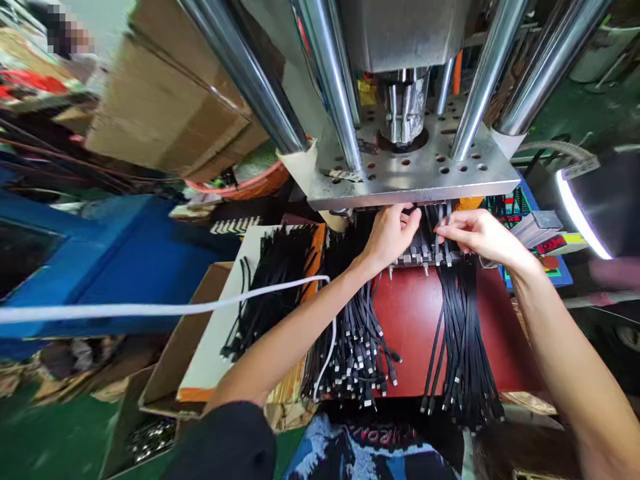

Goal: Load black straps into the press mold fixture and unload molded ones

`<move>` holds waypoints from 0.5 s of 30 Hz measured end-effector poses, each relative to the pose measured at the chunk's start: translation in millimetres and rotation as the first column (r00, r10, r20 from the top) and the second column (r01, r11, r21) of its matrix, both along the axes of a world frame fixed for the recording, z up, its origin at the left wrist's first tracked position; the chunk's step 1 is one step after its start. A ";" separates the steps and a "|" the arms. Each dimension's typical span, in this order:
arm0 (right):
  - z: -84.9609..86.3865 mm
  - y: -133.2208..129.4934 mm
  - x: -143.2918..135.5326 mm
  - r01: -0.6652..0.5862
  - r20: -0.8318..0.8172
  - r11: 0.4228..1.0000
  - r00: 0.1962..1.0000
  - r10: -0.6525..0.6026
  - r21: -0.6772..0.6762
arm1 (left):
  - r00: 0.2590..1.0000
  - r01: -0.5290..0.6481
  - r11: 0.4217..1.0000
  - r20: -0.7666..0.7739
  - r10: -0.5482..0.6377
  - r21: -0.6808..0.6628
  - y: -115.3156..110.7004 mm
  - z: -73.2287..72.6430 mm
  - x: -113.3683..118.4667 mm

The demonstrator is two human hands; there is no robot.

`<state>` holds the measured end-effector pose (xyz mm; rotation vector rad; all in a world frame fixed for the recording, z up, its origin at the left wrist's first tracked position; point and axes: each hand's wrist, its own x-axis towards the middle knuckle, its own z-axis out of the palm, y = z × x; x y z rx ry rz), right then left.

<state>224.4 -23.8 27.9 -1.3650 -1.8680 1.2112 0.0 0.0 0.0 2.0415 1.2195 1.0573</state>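
My right hand [475,233] pinches a flat black cable between thumb and forefinger, over the right part of a metal holding fixture [423,255]. Just left of it, my left hand [393,233] is closed with curled fingers, partly under the press plate [413,183]; what they hold is hidden. Black cables with small metal plugs [463,333] hang from the fixture's right part over the red board [407,320]. A thicker bunch of black cables [355,340] lies left of the board, partly behind my left forearm.
Steel columns [480,87] and a press ram [404,113] stand above my hands. More black cables [283,267] lie on a white board [215,333] at left. A white cord [165,310] crosses my left arm. A ring lamp [583,217] stands right.
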 end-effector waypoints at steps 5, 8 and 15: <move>-8.6 22.9 -8.8 -0.027 0.086 0.994 0.996 0.018 0.104 | 0.838 0.485 0.816 -0.432 -0.332 0.314 -38.7 -4.9 -24.5; -12.9 24.4 -9.8 0.008 0.155 0.984 0.987 -0.036 0.177 | 0.762 0.549 0.770 -0.573 -0.301 0.325 -41.8 -5.6 -24.9; -14.3 17.4 -5.4 0.013 0.038 0.990 0.999 -0.018 0.143 | 0.836 0.479 0.755 -0.495 -0.237 0.448 -37.9 -10.3 -18.9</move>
